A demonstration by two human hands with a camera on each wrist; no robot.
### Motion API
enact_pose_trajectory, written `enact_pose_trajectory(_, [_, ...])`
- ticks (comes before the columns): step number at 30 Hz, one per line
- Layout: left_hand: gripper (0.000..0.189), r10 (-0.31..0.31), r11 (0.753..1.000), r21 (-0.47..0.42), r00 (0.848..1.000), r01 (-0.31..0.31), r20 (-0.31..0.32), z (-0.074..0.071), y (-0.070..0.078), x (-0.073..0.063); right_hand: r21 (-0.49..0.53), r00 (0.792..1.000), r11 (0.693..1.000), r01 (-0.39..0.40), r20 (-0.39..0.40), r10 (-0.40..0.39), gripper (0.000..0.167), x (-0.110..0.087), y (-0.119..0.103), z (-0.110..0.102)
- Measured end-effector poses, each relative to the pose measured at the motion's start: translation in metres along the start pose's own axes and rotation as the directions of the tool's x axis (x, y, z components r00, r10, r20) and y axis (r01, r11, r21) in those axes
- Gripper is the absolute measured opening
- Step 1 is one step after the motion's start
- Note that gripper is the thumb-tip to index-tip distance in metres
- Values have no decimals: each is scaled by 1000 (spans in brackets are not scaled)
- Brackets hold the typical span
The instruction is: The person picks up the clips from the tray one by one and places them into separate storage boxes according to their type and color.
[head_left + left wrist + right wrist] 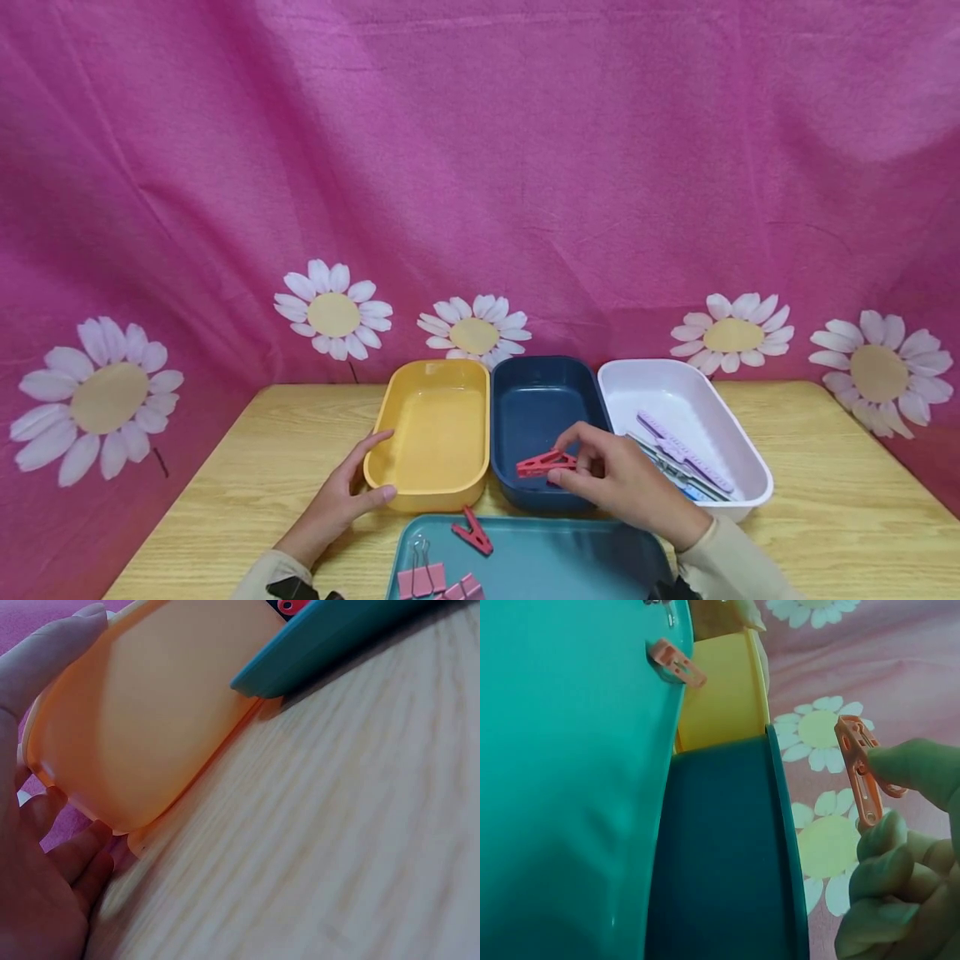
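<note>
Head view: right hand (622, 479) pinches red clothespin (546, 463) above navy bin's (517, 379) near rim; left hand (352, 492) cups yellow bin (438, 371).

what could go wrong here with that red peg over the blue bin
The right hand pinches the red clothespin only by one end, over the dark blue bin's near edge, so it might slip and land outside on the teal tray. The left hand merely rests against the yellow bin, which could slide if bumped.
</note>
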State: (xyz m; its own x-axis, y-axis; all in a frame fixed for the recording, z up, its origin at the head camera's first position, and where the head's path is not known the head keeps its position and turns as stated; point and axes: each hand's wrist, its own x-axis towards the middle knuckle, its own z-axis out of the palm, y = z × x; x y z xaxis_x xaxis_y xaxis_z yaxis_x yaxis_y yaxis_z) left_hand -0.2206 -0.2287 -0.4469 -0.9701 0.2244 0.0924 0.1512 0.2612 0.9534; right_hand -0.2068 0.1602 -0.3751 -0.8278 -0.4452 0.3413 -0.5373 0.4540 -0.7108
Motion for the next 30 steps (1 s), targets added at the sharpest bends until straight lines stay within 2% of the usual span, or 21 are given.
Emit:
enact_pose_trajectory(13, [69, -20, 1000, 3, 1000, 20, -4, 0, 1, 0, 7, 998, 998, -68, 8, 67, 27, 3, 7, -5])
enact_pose_trajectory(21, [69, 2, 1000, -13, 1000, -2, 5, 0, 0, -1, -21, 995, 995, -99, 27, 100, 28, 3, 11, -6])
enact_pose_trajectory(30, [69, -4, 1000, 2, 1000, 4, -5, 1, 0, 0, -35, 993, 993, -114, 22, 115, 27, 3, 12, -6])
